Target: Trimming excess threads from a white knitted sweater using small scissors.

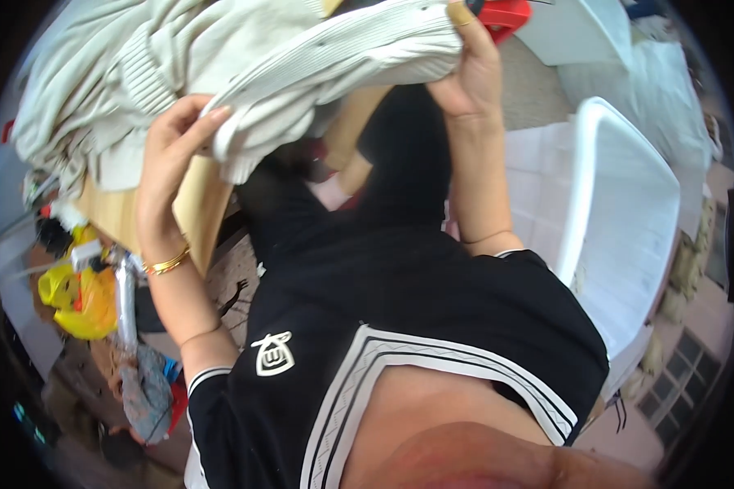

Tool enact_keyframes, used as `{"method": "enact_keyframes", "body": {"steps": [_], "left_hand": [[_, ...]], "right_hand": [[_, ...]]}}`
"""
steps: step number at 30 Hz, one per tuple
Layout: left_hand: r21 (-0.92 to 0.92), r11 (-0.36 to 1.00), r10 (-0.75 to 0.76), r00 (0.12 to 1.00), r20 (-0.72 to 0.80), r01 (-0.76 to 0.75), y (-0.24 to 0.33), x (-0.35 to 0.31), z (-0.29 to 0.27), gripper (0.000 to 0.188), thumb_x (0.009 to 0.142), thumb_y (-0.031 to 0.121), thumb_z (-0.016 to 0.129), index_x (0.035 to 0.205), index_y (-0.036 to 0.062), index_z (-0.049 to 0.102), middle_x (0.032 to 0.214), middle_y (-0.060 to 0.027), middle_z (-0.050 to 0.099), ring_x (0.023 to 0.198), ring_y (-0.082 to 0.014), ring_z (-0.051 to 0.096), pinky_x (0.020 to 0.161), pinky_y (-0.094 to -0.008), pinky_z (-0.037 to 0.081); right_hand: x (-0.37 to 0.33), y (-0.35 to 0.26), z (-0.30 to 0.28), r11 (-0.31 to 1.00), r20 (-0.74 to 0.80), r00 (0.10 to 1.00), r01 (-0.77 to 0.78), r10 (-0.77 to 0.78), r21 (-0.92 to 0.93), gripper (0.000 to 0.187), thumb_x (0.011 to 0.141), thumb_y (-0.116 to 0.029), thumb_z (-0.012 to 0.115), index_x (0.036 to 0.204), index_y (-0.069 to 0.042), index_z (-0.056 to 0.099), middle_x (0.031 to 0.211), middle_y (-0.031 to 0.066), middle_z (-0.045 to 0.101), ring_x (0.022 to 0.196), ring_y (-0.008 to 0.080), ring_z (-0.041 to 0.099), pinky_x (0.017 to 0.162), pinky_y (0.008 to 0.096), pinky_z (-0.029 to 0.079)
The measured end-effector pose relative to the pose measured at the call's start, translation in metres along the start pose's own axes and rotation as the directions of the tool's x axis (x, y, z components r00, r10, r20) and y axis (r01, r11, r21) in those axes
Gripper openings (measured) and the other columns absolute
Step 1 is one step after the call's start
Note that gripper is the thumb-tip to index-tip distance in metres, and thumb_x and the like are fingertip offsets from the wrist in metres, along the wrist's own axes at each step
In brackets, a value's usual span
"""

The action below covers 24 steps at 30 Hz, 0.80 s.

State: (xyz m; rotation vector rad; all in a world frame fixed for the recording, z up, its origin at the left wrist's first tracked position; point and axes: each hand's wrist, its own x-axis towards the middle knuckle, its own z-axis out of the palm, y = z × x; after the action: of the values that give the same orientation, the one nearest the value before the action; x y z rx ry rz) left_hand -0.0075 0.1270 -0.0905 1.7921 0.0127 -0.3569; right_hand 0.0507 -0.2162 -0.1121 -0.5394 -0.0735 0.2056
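A cream knit cardigan (147, 61) with ribbed edging is spread across the top of the head view, most of it heaped at the far left over a wooden tabletop (110, 208). Its ribbed band is stretched between my hands, above my lap. My left hand (175, 134) pinches the near end of the band between thumb and fingers. Gripping the far right end is my right hand (475, 73), its thumb along the top and some fingers hidden. Small dark spots, perhaps buttons or buttonholes, dot the band. Loose folds hang below it.
A white plastic tub or seat (620, 196) stands close to my right. Behind it lies whitish plastic sheeting (673, 122). A red object (506, 18) is just beyond my right hand. Left of the table are a yellow plastic bag (90, 306) and a grey patterned cloth bundle (145, 399).
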Motion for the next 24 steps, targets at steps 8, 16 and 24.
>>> {"method": "enact_keyframes", "body": {"steps": [8,16,24], "left_hand": [[0.005,1.0,0.021,0.995,0.097,-0.022,0.005,0.02,0.004,0.019,0.102,0.027,0.06,0.097,0.0097,0.064,0.079,0.0114,0.051,0.069,0.0003,0.042,0.059,-0.0178,0.031],[0.218,0.968,0.061,0.956,0.286,-0.127,0.023,0.016,0.018,0.052,0.078,0.005,0.081,0.124,0.0043,0.059,0.097,0.0023,0.056,0.079,-0.0055,0.053,0.068,-0.0229,0.045],[0.354,0.882,0.242,0.944,0.225,-0.31,-0.024,0.032,0.016,0.02,0.087,0.013,0.061,0.098,-0.0032,0.062,0.075,-0.0013,0.052,0.074,-0.0104,0.046,0.066,-0.0288,0.042]], "right_hand": [[-0.013,-0.01,-0.042,0.987,-0.125,0.986,0.092,-0.108,-0.133,0.027,0.099,-0.021,0.062,0.111,0.003,0.066,0.106,0.0124,0.073,0.098,0.0217,0.071,0.09,0.0361,0.057],[-0.024,-0.067,-0.01,0.993,0.006,0.993,0.122,-0.122,0.002,0.034,0.104,-0.028,0.054,0.12,0.001,0.064,0.116,0.0144,0.071,0.11,0.0266,0.067,0.1,0.0428,0.052],[-0.03,-0.103,0.051,0.98,0.112,0.976,0.194,-0.188,-0.039,0.039,0.102,-0.032,0.057,0.124,-0.001,0.063,0.116,0.0125,0.07,0.111,0.0292,0.064,0.102,0.0491,0.046]]}}
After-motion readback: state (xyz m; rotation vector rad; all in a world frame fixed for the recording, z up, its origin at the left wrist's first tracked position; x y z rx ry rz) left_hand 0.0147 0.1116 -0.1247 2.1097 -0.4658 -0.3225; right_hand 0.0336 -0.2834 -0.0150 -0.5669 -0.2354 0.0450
